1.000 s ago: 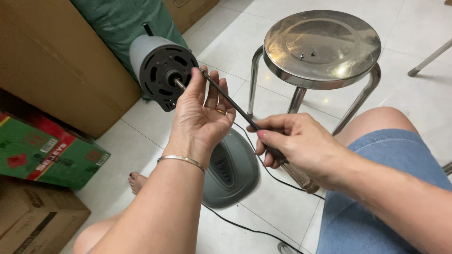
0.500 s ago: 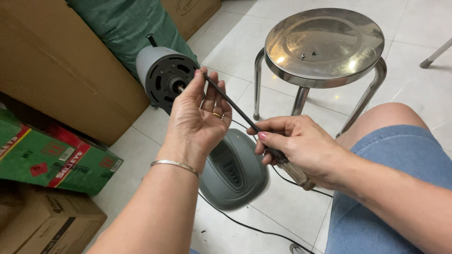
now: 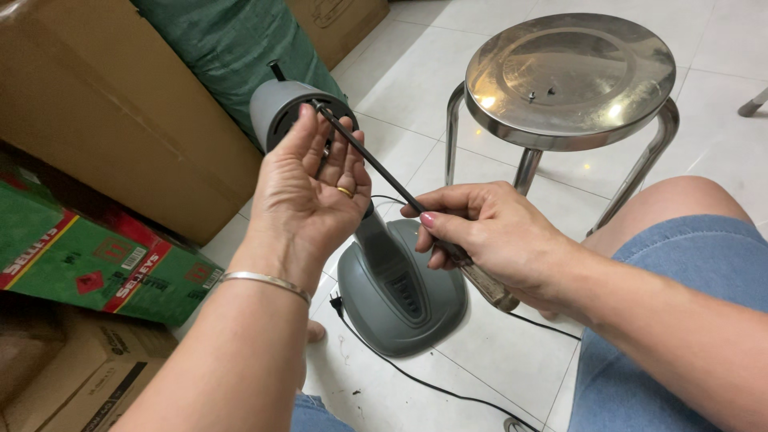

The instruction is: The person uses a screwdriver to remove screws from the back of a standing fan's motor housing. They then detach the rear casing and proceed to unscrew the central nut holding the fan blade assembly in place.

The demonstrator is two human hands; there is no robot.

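A grey fan motor housing (image 3: 276,112) sits atop a grey stand with a rounded base (image 3: 404,296) on the tiled floor. My left hand (image 3: 308,192) is raised in front of the motor face, palm toward me, fingers touching the housing and hiding most of its front. My right hand (image 3: 488,236) grips the handle of a long black screwdriver (image 3: 368,164). The screwdriver's shaft slants up to the left, and its tip rests at the motor face by my left fingertips.
A shiny round metal stool (image 3: 568,76) with two small screws on its seat stands at the back right. Brown cardboard boxes (image 3: 104,104), a green sack (image 3: 232,40) and a green and red carton (image 3: 80,256) line the left. A black cord (image 3: 416,376) runs along the floor.
The view has shifted so the motor and both hands sit further right in the picture. My left hand has turned more palm-up at the motor face. The screwdriver stays in my right hand.
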